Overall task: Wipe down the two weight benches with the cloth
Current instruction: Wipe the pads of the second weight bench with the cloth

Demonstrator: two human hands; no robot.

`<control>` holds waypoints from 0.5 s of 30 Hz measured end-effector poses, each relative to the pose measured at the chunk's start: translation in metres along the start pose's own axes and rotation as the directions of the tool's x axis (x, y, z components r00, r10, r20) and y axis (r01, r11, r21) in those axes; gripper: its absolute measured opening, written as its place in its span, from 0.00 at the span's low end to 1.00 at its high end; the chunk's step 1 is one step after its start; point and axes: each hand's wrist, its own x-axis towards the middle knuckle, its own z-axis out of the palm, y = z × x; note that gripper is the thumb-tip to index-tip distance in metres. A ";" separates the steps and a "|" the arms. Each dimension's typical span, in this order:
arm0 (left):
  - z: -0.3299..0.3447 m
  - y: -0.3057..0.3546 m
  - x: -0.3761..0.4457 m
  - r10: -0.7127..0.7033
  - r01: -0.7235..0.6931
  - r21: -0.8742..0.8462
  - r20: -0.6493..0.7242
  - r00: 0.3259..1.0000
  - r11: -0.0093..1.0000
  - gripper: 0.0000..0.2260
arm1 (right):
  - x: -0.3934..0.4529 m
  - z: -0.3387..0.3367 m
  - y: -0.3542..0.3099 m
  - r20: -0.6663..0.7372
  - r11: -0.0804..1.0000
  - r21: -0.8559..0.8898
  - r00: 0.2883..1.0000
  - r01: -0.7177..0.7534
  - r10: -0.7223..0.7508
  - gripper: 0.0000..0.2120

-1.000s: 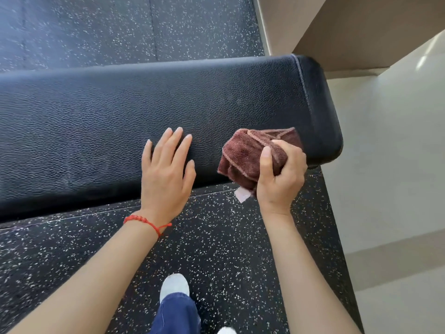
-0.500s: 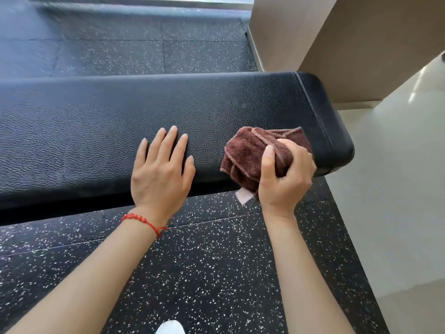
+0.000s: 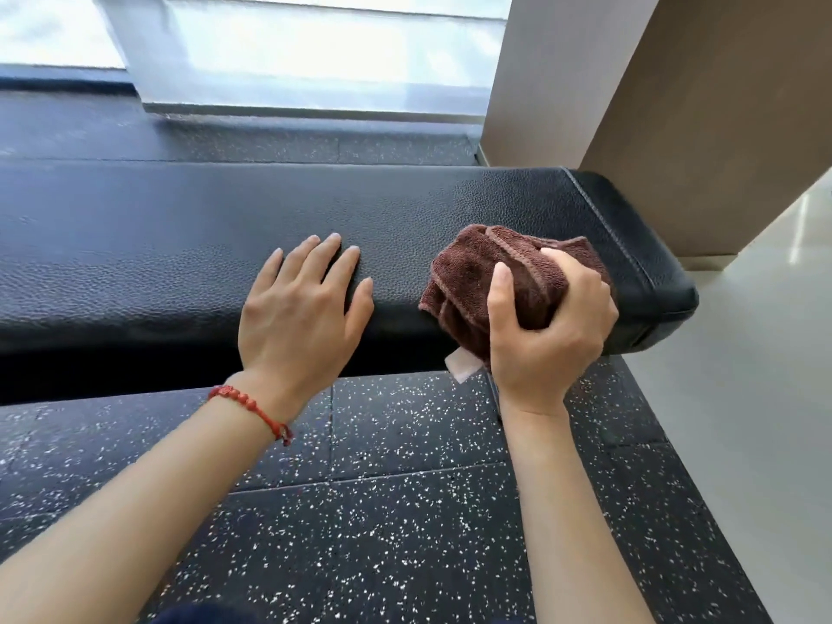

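Observation:
A long black padded weight bench (image 3: pixel 180 245) runs across the view from the left edge to its rounded right end. My left hand (image 3: pixel 301 308) rests flat on the pad's near edge, fingers spread, with a red bracelet on the wrist. My right hand (image 3: pixel 549 335) grips a bunched brown cloth (image 3: pixel 486 281) against the pad near the bench's right end. A white tag hangs below the cloth. Only one bench is in view.
Black speckled rubber floor tiles (image 3: pixel 405 511) lie under and behind the bench. A tan pillar (image 3: pixel 675 105) stands just beyond the bench's right end. Pale smooth flooring (image 3: pixel 765 398) lies to the right. A bright window (image 3: pixel 292 51) spans the back.
The view has tilted upward, bringing the window into sight and dropping my shoe out of frame. Both hands keep their places on the bench, the cloth still gripped.

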 end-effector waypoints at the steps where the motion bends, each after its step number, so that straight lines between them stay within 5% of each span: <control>1: 0.001 0.001 0.000 0.002 -0.001 0.006 -0.015 1.000 1.000 0.23 | -0.001 0.001 0.000 -0.020 1.000 0.008 1.000 0.000 0.000 0.17; 8: 0.004 0.003 -0.001 0.013 -0.010 0.042 -0.067 0.998 0.999 0.21 | -0.027 0.010 -0.021 -0.089 0.992 0.123 0.996 0.039 -0.029 0.15; 15: 0.005 0.001 -0.003 0.041 -0.036 0.033 -0.165 0.985 0.999 0.19 | -0.022 0.006 0.017 -0.083 0.957 0.114 0.962 0.267 -0.258 0.15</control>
